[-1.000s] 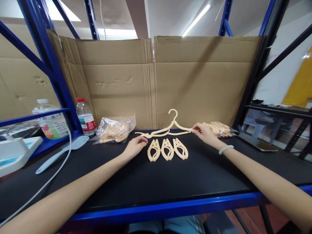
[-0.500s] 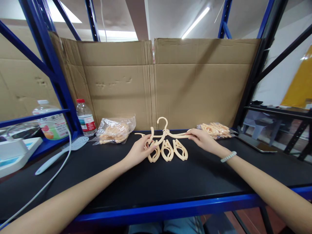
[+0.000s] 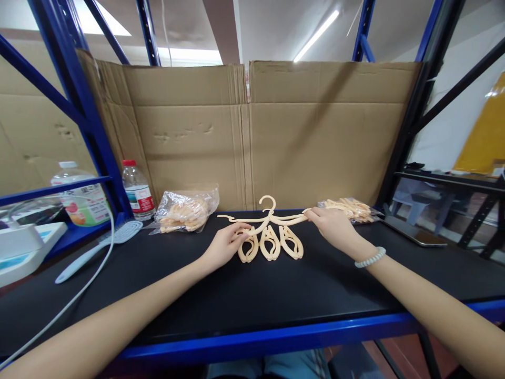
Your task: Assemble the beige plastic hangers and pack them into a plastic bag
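Observation:
A cream plastic folding hanger, its hook upright, is stretched between my two hands above the table. My left hand pinches the end of its left arm, which bends down toward me. At the other end, my right hand has its fingers closed on the tip of the right arm. Another unfolded hanger lies behind, partly covered by the held one. Folded hangers lie in a row in front: one beside my left fingers, a middle one and a right one.
Clear plastic bags of cream hangers sit at the back, a left bag and a right bag. Further left are a water bottle, a hairbrush and a white cable. A phone-like flat device lies right. Cardboard stands behind.
The held hanger's hook has shifted slightly right and down. Its left arm's curved end, upright above my left fingers before, no longer sticks up. My right hand moved a little right.

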Motion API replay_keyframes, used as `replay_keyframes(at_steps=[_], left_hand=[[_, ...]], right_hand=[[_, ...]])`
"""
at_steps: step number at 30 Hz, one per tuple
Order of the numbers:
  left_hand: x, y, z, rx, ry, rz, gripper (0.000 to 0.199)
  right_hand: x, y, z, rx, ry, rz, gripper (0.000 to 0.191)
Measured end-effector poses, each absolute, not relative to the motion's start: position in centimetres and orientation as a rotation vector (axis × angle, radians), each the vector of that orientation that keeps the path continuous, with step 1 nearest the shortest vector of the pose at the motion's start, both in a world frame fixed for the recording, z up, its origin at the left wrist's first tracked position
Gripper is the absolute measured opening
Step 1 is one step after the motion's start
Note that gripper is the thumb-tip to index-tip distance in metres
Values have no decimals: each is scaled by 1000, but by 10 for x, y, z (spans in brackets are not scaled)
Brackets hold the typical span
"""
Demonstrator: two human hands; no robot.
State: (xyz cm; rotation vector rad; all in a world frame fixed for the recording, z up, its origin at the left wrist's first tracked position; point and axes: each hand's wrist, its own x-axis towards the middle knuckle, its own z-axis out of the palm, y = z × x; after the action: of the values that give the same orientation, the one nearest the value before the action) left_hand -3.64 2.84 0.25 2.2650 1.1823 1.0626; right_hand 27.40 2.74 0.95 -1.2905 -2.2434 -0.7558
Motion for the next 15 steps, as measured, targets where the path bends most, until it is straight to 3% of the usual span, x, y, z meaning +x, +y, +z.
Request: replay_keyframes(at_steps=[5,15], left_hand=[[-36,29,1,2226,1160,1066,26],[-35,30,0,2006,1103,1165,33]], right_hand=[[273,28,8,-1187,-2185,-752,31],[263,32,1,-943,-1924,301,37]])
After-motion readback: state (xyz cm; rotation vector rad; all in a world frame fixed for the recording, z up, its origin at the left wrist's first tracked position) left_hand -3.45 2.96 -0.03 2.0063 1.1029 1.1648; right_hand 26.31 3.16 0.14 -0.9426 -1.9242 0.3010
